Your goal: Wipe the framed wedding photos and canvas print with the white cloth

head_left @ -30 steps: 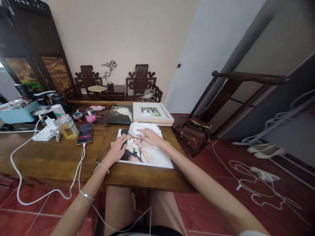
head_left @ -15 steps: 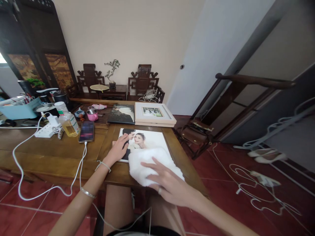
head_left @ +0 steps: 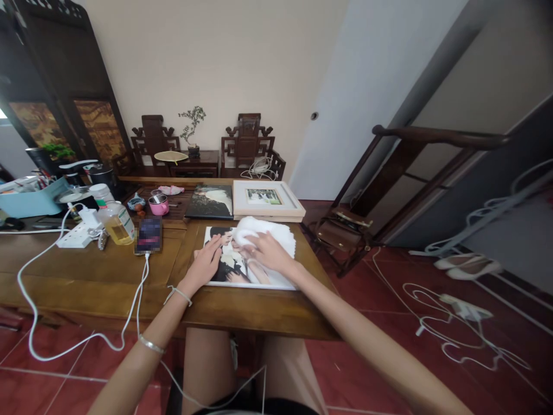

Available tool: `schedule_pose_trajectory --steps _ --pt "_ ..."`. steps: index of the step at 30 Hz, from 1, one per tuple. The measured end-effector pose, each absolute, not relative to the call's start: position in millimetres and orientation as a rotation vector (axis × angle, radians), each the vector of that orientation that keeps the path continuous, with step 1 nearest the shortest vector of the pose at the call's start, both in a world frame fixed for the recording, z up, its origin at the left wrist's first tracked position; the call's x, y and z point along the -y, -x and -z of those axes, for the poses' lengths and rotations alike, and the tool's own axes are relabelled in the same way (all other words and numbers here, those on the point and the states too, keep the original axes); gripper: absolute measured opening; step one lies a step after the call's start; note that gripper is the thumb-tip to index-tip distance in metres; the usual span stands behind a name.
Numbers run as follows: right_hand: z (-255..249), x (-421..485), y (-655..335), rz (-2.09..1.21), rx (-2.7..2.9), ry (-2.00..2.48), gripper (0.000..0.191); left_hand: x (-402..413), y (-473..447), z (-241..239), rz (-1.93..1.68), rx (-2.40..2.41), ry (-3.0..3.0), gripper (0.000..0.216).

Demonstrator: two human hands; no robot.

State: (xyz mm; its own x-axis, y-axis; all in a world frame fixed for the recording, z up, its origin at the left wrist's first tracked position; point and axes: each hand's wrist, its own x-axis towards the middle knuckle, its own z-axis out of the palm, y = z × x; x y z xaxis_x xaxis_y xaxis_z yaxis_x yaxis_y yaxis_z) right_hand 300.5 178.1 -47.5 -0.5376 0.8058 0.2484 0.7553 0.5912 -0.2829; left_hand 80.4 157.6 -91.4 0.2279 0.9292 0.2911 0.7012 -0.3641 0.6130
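A photo panel (head_left: 228,275) with a couple's wedding portrait lies flat near the front edge of the wooden table. My left hand (head_left: 204,263) rests open along its left side, fingers stretched over the picture. Under my right hand (head_left: 268,251) is a fluffy white cloth (head_left: 283,235), which I hold against the upper right of the panel. The cloth covers that part of the portrait. My right fingertips are partly sunk in its folds.
Behind the panel lie a dark photo panel (head_left: 209,202) and stacked white picture frames (head_left: 294,203). To the left are a charging phone (head_left: 148,235), a bottle of yellow liquid (head_left: 117,226), a power strip (head_left: 78,235) and a pink cup (head_left: 159,204). A wooden chair (head_left: 404,167) stands right.
My right hand has pushed the white cloth away from me, from the panel's near right corner to its far side. The lower part of the portrait is now uncovered. My left hand stays put.
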Motion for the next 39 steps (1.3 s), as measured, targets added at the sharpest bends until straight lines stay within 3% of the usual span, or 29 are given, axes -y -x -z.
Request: schedule_pose_trajectory --steps 6,12,22,33,39 --pt "42.3 -134.0 -268.6 -0.257 2.694 0.837 0.027 -157.0 -80.4 84.5 -1.245 -1.445 -1.988 0.051" --pt "36.5 -85.1 -305.4 -0.467 2.802 0.595 0.029 -158.6 -80.8 87.1 -1.200 -1.454 -2.045 0.051" --pt "55.2 -138.1 -355.9 -0.433 2.493 1.214 0.034 -156.0 -83.0 89.4 -0.847 -1.511 -2.250 0.044" --pt "42.4 -233.6 -237.9 -0.589 2.396 1.040 0.029 -160.6 -80.0 93.5 -0.893 -1.489 -2.267 0.042" --pt "49.3 -232.7 -254.6 -0.575 2.362 1.044 0.030 -161.6 -79.5 95.4 -0.898 -1.498 -2.248 0.040"
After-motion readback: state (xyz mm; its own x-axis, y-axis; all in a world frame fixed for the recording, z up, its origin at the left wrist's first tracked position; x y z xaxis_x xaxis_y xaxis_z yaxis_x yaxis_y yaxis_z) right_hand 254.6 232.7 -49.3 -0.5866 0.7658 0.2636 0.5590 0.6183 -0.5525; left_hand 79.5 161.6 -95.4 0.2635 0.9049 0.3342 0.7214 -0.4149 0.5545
